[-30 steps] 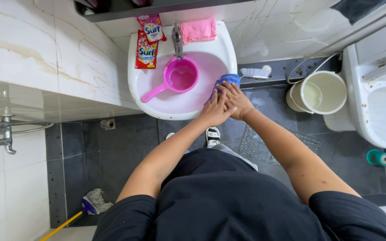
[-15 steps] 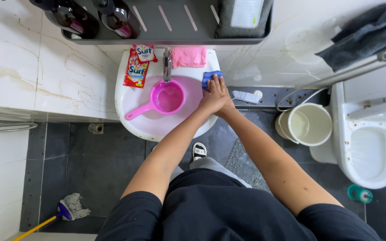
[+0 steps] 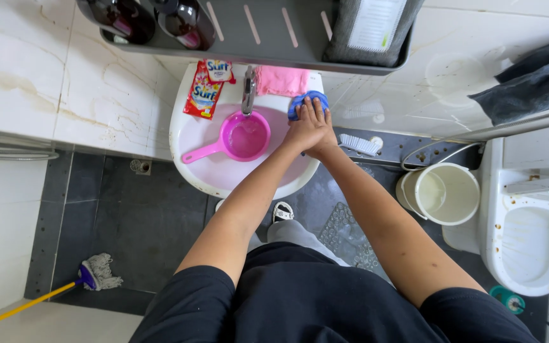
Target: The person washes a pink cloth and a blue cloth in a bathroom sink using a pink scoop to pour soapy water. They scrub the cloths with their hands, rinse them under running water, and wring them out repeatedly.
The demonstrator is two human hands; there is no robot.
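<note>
I look straight down on a white sink (image 3: 193,166) from a head camera. My two hands meet at the sink's far right rim, about one o'clock from the basin's middle. The left hand (image 3: 302,131) and right hand (image 3: 323,134) lie pressed together, one overlapping the other, fingers stretched flat onto a blue cloth (image 3: 306,99) that sits on the rim. Both press down on it; from this angle I cannot tell whether either hand actually grips the cloth.

In the basin, at nine o'clock from the hands, stands a pink scoop (image 3: 243,137) holding water, its handle pointing toward eight o'clock. A tap (image 3: 248,90) rises just above the scoop. A pink cloth (image 3: 281,80) lies at the back of the sink, touching the blue one. A red sachet (image 3: 203,89) rests at the back left corner.

At three o'clock from the hands, a brush (image 3: 358,145) lies on the dark floor. Farther right stand a pale bucket (image 3: 441,193) and a toilet (image 3: 528,238). A mop (image 3: 90,274) lies at seven o'clock. A grey shelf (image 3: 274,32) hangs overhead at twelve.
</note>
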